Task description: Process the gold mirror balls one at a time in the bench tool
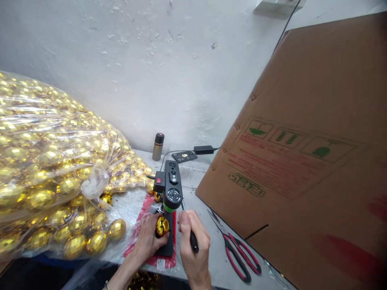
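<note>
My left hand [148,237] is closed round a shiny gold faceted ball [162,226], holding it under the head of a small black bench machine [173,181] with a red switch. My right hand [194,241] grips the machine's lever [194,243], whose black end shows below the fingers. The machine's black base [166,247] rests on a red plastic sheet [161,264]. More gold balls [117,229] lie loose to the left of my left hand.
A large clear bag of gold balls [45,153] fills the left side. Red-handled scissors [234,249] lie beside a big cardboard box [296,153] on the right. Behind the machine are a bottle [158,147], a phone [184,156] and a black adapter [203,150].
</note>
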`<state>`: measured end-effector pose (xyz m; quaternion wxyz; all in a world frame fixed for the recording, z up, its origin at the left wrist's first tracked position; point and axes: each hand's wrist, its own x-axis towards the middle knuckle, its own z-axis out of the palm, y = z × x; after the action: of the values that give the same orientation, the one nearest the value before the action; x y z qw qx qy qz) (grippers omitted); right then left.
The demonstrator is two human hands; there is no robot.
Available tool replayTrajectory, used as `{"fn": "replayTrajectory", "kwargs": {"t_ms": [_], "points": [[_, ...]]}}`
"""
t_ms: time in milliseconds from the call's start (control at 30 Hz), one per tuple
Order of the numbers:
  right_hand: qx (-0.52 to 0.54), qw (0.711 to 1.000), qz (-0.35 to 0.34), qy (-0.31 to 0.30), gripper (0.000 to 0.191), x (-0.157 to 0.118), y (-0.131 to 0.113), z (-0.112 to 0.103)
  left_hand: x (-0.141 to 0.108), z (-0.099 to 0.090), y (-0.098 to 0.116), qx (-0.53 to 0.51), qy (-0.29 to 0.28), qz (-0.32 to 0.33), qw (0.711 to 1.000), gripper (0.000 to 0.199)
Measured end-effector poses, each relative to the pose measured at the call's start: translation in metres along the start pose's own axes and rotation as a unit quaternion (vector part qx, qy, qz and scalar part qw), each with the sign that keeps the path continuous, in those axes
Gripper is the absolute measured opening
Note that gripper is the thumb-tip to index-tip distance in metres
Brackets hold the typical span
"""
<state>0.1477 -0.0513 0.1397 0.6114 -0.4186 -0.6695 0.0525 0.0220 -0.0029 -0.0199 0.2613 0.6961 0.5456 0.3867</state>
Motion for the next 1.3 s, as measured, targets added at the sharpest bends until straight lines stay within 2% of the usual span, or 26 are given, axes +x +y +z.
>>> {"fn": "replayTrajectory", "kwargs": {"t_ms": [167, 267, 367, 767, 1033, 1300], "points": [[-0.015, 0.999, -0.042, -0.005, 0.024, -0.016, 0.014, 0.001, -0.001, 0.004, -0.003, 0.004, -0.002, -0.012, 1.0, 0.051], [-0.03, 0.996, -0.086, 0.0, 0.025, -0.028, 0.026, 0.004, -0.002, 0.002, -0.001, 0.006, -0.009, -0.023, 1.0, 0.048], [-0.037, 0.994, -0.103, 0.017, 0.028, -0.037, 0.035, 0.008, -0.003, 0.0, 0.002, 0.006, -0.01, -0.027, 1.0, 0.047], [-0.033, 0.997, -0.014, 0.067, 0.028, -0.058, 0.037, 0.02, -0.005, 0.002, 0.002, 0.009, -0.01, -0.029, 0.999, 0.04], [-0.036, 0.994, -0.025, 0.102, 0.03, -0.056, 0.039, 0.026, -0.004, 0.003, 0.002, 0.001, -0.009, -0.027, 1.0, 0.041], [-0.013, 0.996, -0.039, 0.079, 0.025, -0.056, 0.042, 0.023, -0.003, 0.006, -0.001, -0.006, -0.013, -0.04, 0.999, 0.043]]}}
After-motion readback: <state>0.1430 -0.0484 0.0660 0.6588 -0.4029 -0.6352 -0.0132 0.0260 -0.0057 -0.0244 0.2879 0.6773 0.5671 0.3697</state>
